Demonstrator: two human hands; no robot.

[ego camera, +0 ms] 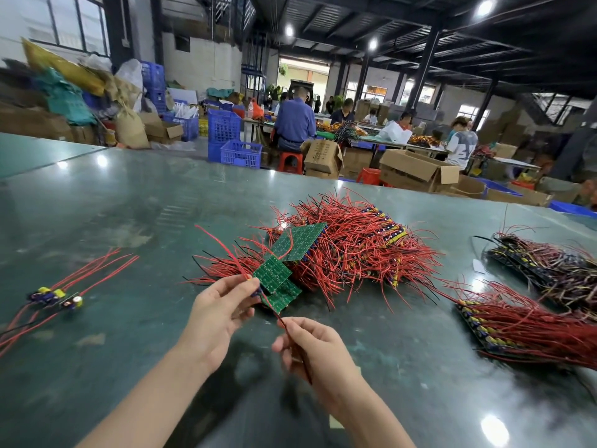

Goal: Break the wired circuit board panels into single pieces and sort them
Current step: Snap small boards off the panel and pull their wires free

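My left hand (223, 305) pinches the corner of a green circuit board panel (274, 279), solder side up, held just above the table. My right hand (310, 350) grips red wires (295, 341) trailing from that panel's near end. Behind it lies a big heap of wired panels (355, 247) with another green panel (298, 242) on top. Two or three single pieces with red wires (56, 299) lie at the far left of the table.
The dark green table (129, 205) is glossy. More wired panels lie at the right (523, 324) and far right (549, 266). Beyond the table's far edge stand cardboard boxes (416, 169), blue crates (232, 140) and seated people at other benches.
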